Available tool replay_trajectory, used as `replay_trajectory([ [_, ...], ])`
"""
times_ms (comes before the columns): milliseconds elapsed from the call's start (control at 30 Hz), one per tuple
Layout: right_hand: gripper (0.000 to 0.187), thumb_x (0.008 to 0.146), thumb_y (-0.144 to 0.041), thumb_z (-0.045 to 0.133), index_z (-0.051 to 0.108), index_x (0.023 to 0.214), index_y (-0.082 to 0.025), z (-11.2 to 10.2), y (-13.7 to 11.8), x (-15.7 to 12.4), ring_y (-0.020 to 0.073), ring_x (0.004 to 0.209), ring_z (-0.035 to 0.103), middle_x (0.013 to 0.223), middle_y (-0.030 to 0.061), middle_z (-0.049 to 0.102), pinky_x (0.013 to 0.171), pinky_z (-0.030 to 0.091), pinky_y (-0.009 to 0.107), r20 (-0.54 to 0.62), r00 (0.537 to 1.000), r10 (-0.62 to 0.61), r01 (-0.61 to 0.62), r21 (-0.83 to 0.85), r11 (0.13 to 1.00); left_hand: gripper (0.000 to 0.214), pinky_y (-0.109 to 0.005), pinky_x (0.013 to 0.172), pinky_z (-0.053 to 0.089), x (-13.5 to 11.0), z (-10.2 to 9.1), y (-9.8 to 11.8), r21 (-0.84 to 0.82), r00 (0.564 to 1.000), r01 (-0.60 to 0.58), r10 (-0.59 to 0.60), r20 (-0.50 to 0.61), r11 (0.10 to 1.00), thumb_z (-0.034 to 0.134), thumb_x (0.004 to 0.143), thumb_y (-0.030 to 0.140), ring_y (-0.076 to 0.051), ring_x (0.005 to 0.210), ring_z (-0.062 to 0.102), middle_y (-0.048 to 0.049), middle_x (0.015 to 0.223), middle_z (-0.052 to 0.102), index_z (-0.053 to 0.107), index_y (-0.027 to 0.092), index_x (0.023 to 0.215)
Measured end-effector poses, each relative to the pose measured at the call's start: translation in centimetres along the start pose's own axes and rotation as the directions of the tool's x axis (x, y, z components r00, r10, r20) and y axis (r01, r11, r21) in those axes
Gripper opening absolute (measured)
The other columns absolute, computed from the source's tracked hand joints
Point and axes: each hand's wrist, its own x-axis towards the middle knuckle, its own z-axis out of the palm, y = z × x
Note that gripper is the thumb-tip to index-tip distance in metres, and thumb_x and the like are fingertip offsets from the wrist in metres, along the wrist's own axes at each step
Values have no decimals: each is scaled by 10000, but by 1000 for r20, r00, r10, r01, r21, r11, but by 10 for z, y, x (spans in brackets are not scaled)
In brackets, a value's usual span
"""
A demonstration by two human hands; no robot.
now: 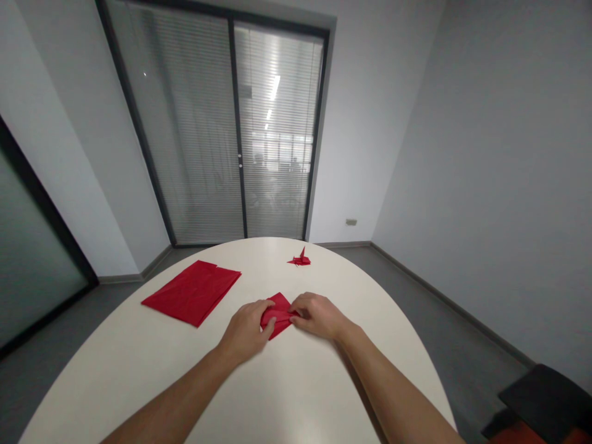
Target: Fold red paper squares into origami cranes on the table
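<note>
Left hand is seen partly curled, its fingers and thumb set on the left part of a small folded red paper square. By the right hand, the paper's right side is held in a close pinch. The square is placed on the round white table, between both hands, one corner pointed away from the body. A fold is judged to be in the course of being shaped; for the next move, edges would need to be aligned and the crease pressed while the left side is kept steady. Finer layers are hidden by fingers. Larger red paper sheets are laid to the left; a red origami crane is set beyond.
</note>
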Motion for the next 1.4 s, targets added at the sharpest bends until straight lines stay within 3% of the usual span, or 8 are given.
replay_trajectory([
  [100, 174, 867, -218, 615, 735, 993, -228, 2, 1, 0, 194, 951, 641, 979, 30, 745, 870, 466, 293, -23, 999, -43, 43, 10, 999, 178, -344, 846, 472, 0, -1, 2, -20, 1000, 3, -2, 12, 1000, 515, 938, 269, -228, 913, 663, -62, 989, 733, 666, 215, 1014],
  [267, 225, 822, -149, 589, 745, 960, -234, 1, -2, -1, 190, 938, 646, 964, 21, 751, 861, 475, 288, -31, 997, -67, 68, 11, 998, 318, -309, 777, 460, 1, -6, 5, -63, 999, 8, -6, 35, 998, 382, 1009, 293, -206, 826, 662, -53, 870, 722, 665, 210, 892],
  [500, 201, 884, -191, 558, 750, 934, -221, -1, -6, 1, 185, 890, 651, 931, 33, 753, 832, 468, 280, 15, 999, -36, 36, -24, 999, 181, -305, 803, 446, 2, -5, 4, -30, 999, -23, 24, 21, 999, 493, 948, 246, -203, 861, 651, -46, 914, 719, 665, 212, 903],
  [700, 200, 924, -200, 530, 730, 928, -204, 0, -6, 3, 188, 893, 647, 930, 53, 747, 815, 459, 275, 16, 999, -46, 47, -63, 997, 140, -303, 752, 436, 0, -8, 8, 18, 999, -36, 36, 19, 999, 541, 906, 237, -194, 780, 626, -26, 811, 685, 611, 215, 787],
  [833, 217, 964, -220, 491, 706, 960, -189, 0, -7, 3, 182, 889, 645, 940, 60, 740, 809, 457, 269, 2, 997, -73, 73, -87, 993, 141, -306, 722, 440, 0, -8, 10, 44, 999, -29, 28, 25, 999, 546, 907, 261, -193, 748, 616, -23, 788, 678, 612, 219, 790],
  [1000, 224, 986, -234, 468, 687, 999, -187, 1, -10, 3, 180, 843, 644, 925, 68, 729, 776, 453, 273, -12, 998, -67, 65, -128, 990, 110, -341, 836, 475, -1, -5, 7, 82, 999, -41, 43, -19, 996, 591, 861, 211, -236, 927, 636, -70, 957, 710, 676, 213, 932],
  [1233, 201, 986, -240, 478, 675, 990, -201, 4, -13, 4, 173, 826, 643, 939, 54, 725, 754, 444, 266, 10, 996, -84, 84, -129, 988, 158, -371, 827, 486, -1, -1, 8, 106, 999, -43, 46, -24, 993, 555, 924, 274, -238, 879, 660, -61, 940, 734, 703, 227, 951],
  [1400, 198, 991, -236, 473, 668, 994, -206, 6, -13, 6, 160, 791, 635, 940, 46, 725, 723, 427, 255, 3, 995, -96, 95, -150, 984, 160, -361, 823, 491, -2, -1, 9, 130, 999, -39, 40, -5, 991, 561, 903, 228, -246, 900, 683, -62, 976, 751, 710, 222, 961],
])
